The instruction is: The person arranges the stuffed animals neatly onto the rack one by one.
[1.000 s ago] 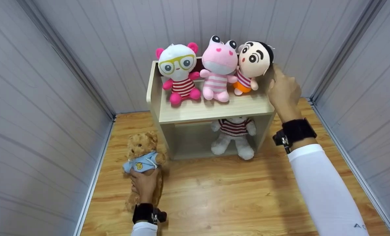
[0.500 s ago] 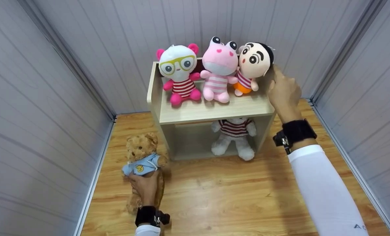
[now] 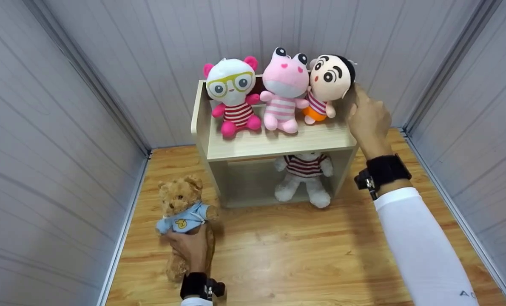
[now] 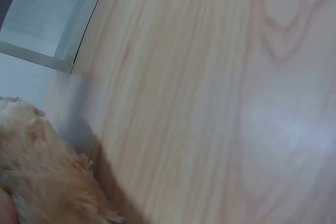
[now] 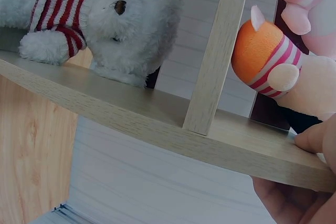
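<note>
My left hand (image 3: 192, 247) grips a brown teddy bear (image 3: 180, 196) in a blue top around its body, left of a small wooden shelf (image 3: 253, 148). Brown fur (image 4: 42, 174) fills the lower left corner of the left wrist view, where the hand is almost wholly out of sight. At the shelf's upper right, my right hand (image 3: 370, 117) holds the side panel (image 5: 157, 129), thumb on the inner face and fingers outside. Close to that thumb sits a black-haired boy doll (image 3: 330, 80) with a striped top and orange bottoms.
A pink frog plush (image 3: 282, 76) and a panda plush (image 3: 236, 112) with yellow glasses sit on the top shelf. A white plush (image 3: 305, 166) in a striped sweater sits on the lower shelf, right side. Grey panel walls (image 3: 66, 170) enclose the wooden floor (image 3: 278, 255).
My left hand has drawn the teddy bear slightly toward me, and the bear's head has tilted a little to the left. My right hand stays on the shelf's side panel.
</note>
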The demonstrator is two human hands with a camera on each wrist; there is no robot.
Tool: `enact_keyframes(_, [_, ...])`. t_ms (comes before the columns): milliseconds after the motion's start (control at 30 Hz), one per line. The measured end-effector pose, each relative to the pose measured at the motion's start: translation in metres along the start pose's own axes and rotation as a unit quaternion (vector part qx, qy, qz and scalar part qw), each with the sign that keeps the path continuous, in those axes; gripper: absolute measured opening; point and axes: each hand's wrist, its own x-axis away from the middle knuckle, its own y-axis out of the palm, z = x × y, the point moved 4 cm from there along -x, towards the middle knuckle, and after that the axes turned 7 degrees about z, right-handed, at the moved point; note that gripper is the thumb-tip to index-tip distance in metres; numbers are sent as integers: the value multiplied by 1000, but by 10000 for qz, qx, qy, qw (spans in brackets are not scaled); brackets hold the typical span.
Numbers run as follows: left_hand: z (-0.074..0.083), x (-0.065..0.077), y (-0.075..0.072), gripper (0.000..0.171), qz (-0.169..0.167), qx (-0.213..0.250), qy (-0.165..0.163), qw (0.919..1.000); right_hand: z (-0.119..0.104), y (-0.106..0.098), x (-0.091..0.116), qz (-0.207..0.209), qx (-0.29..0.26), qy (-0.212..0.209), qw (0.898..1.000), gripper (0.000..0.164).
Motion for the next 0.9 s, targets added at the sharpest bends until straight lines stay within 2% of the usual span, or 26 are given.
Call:
enact_keyframes(500, [0,16,-3,111,630,299,84,9975,-1,2,-1,-98,21,-5,9999,60])
enact_keyframes(667, [2,24,-1,111,626,152,322,9974,0,0,-1,-51,-12,1,10000,59])
enact_keyframes(800, [4,32,2,103,539,74,665,9963,1,-1,-1,36,-37,-23,10000,57])
enact_keyframes(900, [6,42,5,98,528,-17,799,9954,1,-1,-1,66,-39,-48,10000,57])
